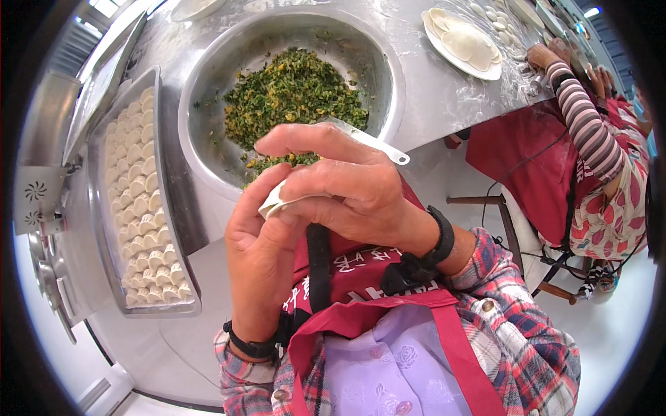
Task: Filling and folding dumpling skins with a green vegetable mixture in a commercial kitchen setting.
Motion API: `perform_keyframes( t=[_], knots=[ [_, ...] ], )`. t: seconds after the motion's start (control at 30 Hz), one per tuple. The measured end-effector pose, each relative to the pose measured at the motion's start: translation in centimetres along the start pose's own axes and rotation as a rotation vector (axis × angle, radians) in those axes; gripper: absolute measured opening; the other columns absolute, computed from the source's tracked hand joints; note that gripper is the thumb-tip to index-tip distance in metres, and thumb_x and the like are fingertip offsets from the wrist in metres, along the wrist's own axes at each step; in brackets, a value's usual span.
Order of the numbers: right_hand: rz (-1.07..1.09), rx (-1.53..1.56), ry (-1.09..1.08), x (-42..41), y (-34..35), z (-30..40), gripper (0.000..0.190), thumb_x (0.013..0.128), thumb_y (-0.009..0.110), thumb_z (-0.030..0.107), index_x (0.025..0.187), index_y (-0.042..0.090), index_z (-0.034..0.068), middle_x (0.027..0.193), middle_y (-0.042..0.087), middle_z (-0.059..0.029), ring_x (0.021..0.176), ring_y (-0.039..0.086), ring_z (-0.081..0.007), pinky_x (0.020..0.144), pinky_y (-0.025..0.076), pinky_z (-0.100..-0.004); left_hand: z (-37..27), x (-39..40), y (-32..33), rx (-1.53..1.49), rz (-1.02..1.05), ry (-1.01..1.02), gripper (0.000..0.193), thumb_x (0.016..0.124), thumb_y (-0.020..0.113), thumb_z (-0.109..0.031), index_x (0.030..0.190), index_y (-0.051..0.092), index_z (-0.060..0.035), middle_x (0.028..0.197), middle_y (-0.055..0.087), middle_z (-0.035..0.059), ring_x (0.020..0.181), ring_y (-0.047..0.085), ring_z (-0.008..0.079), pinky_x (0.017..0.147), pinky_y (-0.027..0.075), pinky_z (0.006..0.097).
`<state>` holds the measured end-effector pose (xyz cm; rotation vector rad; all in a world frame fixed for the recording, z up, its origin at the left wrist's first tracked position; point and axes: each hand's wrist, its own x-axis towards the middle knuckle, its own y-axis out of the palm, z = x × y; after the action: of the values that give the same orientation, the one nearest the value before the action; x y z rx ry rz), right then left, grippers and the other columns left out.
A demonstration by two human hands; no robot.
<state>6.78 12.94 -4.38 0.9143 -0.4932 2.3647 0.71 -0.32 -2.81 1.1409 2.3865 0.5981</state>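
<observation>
Between my left hand (pixel 265 229) and my right hand (pixel 348 182), a pale dumpling (pixel 273 200) is pinched along its edge, partly covered by fingers. Both hands are raised over the near rim of a large steel bowl (pixel 187 104). Inside the bowl lies a chopped green and yellow filling (pixel 296 93). A utensil with a white handle (pixel 382 145) crosses behind my right hand; whether the hand touches it, I cannot tell. On the left, a metal tray (pixel 195 307) holds rows of folded dumplings (pixel 138 184).
Round dough wrappers (pixel 468 44) are stacked on a white plate (pixel 486 75) at the upper right. Small dough pieces (pixel 499 23) lie on the floured steel table (pixel 432 112). A co-worker's striped sleeve (pixel 588 122) and hands are at the right, near a wooden chair (pixel 512 223).
</observation>
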Motion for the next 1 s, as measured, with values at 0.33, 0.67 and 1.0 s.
perform_keyframes(
  t=[0.33,0.67,1.0],
  knots=[
    [0.069,-0.173,-0.116,0.2,-0.3,-0.4,0.01,0.066,0.064,0.007,0.073,0.058,0.004,0.104,0.058,-0.009,0.088,0.058,-0.026,0.072,0.045,-0.0368,0.2,-0.3,0.8,0.512,-0.046,0.196,0.041,0.086,0.05,0.001,0.126,0.04,0.0065,0.117,0.053,0.0158,0.106,0.053,0.0192,0.089,0.042,0.0277],
    [0.098,-0.13,-0.042,0.1,-0.4,-0.1,0.014,0.064,0.066,0.005,0.075,0.058,0.005,0.107,0.058,-0.0111,0.089,0.058,-0.0278,0.075,0.046,-0.0368,0.2,-0.2,0.4,0.606,-0.038,0.258,0.045,0.084,0.049,0.004,0.127,0.038,0.0067,0.12,0.051,0.0135,0.107,0.052,0.0183,0.092,0.04,0.0286],
    [-0.067,-0.083,-0.031,-0.1,0.2,-0.4,0.012,0.066,0.066,0.007,0.075,0.059,0.004,0.104,0.059,-0.0106,0.087,0.059,-0.0273,0.073,0.046,-0.036,0.5,0.0,-0.1,-0.1,-0.008,0.017,0.043,0.086,0.049,-0.001,0.126,0.037,0.0069,0.119,0.05,0.018,0.107,0.053,0.0213,0.091,0.045,0.0302]
  ],
)
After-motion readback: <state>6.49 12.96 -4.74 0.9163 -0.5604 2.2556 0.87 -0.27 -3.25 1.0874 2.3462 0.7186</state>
